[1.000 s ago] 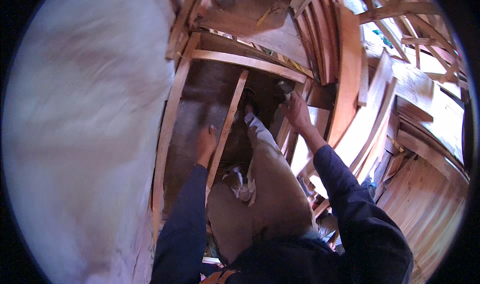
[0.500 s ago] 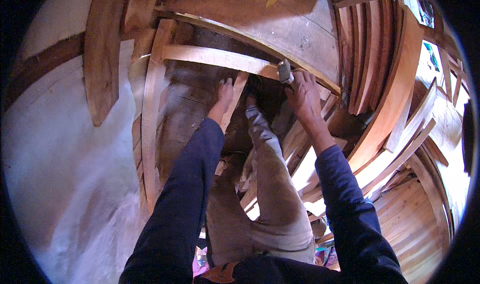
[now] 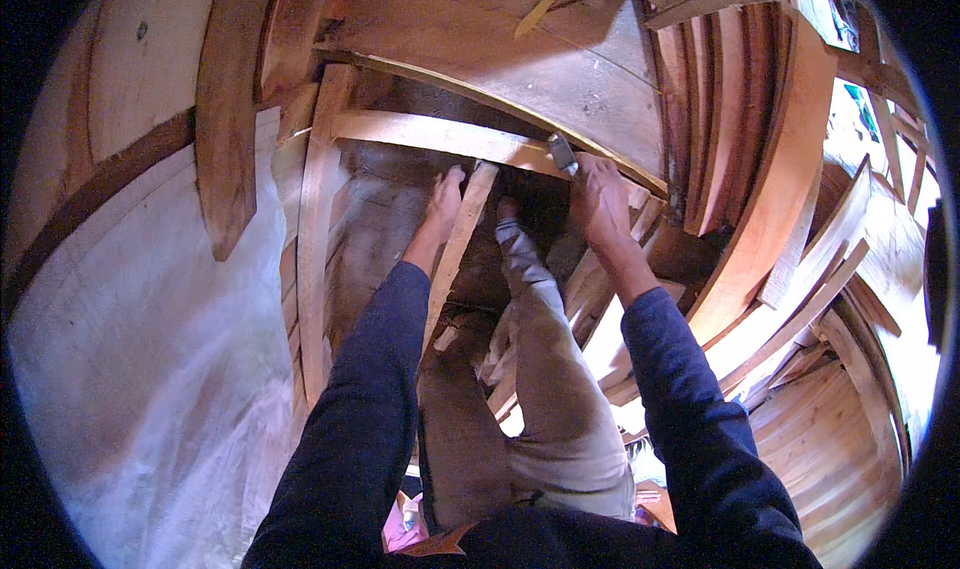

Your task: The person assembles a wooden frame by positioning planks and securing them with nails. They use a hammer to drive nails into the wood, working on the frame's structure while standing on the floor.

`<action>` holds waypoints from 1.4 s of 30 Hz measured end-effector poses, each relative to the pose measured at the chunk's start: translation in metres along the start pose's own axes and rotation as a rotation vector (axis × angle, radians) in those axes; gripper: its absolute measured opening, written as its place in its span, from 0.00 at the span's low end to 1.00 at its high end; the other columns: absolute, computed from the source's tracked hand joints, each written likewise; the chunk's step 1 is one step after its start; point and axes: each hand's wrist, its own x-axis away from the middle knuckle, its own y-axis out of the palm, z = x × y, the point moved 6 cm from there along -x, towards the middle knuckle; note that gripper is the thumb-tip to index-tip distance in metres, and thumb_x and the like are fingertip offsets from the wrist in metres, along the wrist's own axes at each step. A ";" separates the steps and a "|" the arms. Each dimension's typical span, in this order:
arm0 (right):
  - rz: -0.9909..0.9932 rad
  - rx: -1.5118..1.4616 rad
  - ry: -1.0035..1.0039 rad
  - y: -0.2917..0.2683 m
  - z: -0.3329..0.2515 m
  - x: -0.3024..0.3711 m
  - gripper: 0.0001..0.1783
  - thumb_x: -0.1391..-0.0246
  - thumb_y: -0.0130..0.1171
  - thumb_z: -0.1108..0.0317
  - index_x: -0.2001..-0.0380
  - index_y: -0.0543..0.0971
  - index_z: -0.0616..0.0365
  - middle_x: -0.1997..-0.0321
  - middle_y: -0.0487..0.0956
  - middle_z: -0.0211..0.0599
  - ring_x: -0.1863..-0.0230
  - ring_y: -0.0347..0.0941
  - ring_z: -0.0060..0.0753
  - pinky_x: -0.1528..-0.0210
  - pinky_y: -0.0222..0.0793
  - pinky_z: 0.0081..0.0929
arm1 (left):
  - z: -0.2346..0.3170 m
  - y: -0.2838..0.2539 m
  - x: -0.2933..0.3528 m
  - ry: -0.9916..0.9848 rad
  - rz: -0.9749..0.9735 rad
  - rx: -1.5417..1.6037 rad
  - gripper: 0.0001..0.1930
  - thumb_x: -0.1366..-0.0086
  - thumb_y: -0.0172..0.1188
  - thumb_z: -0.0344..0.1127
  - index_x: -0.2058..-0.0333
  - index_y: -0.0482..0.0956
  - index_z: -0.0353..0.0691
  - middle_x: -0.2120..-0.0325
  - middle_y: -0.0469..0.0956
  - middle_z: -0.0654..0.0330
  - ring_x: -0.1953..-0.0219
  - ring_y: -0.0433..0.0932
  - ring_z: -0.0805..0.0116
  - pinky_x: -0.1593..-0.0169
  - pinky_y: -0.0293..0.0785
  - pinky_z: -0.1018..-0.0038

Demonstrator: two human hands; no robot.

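Stacked planks (image 3: 745, 114) stand far right. Your right hand (image 3: 602, 207) is wrapped round a hammer (image 3: 562, 154); left hand (image 3: 441, 209) half-curled beside wooden strip (image 3: 460, 237), grip unclear.

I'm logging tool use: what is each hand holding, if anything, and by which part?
The right hand holds a hammer by its handle, close to the head. The left hand is beside a wooden slat; any grip cannot be told.

The left hand (image 3: 443, 207) is now higher beside the wooden strip (image 3: 461, 231), perhaps touching it; the hammer (image 3: 562, 153) in the right hand (image 3: 602, 204) now overlaps the crosspiece (image 3: 440, 132).
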 end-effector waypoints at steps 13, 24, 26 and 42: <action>-0.034 -0.172 0.059 0.003 0.014 0.007 0.18 0.54 0.56 0.76 0.56 0.71 0.64 0.58 0.75 0.55 0.51 0.68 0.60 0.47 0.64 0.47 | 0.050 0.032 0.032 -0.062 -0.439 0.007 0.61 0.51 0.59 0.72 0.37 0.47 0.22 0.36 0.52 0.39 0.34 0.53 0.52 0.34 0.51 0.65; 0.096 -0.167 0.055 -0.035 0.008 0.028 0.18 0.43 0.56 0.66 0.52 0.71 0.63 0.67 0.76 0.47 0.63 0.74 0.53 0.57 0.69 0.39 | 0.095 0.043 0.067 -0.054 -0.472 0.436 0.28 0.41 0.62 0.58 0.57 0.75 0.36 0.70 0.78 0.58 0.73 0.75 0.71 0.70 0.73 0.74; -0.030 -0.359 0.416 -0.054 0.010 0.044 0.18 0.41 0.54 0.63 0.53 0.70 0.63 0.69 0.76 0.52 0.65 0.74 0.52 0.59 0.69 0.40 | 0.093 0.040 0.066 -0.051 -0.436 0.446 0.28 0.41 0.61 0.59 0.58 0.76 0.37 0.71 0.78 0.60 0.74 0.74 0.72 0.70 0.72 0.75; 0.308 -0.475 0.677 -0.066 0.059 0.093 0.19 0.35 0.44 0.58 0.51 0.67 0.62 0.63 0.77 0.61 0.59 0.77 0.57 0.59 0.69 0.43 | 0.070 0.039 0.052 -0.220 -0.535 0.440 0.44 0.45 0.65 0.58 0.41 0.63 0.29 0.43 0.67 0.50 0.45 0.69 0.61 0.41 0.65 0.69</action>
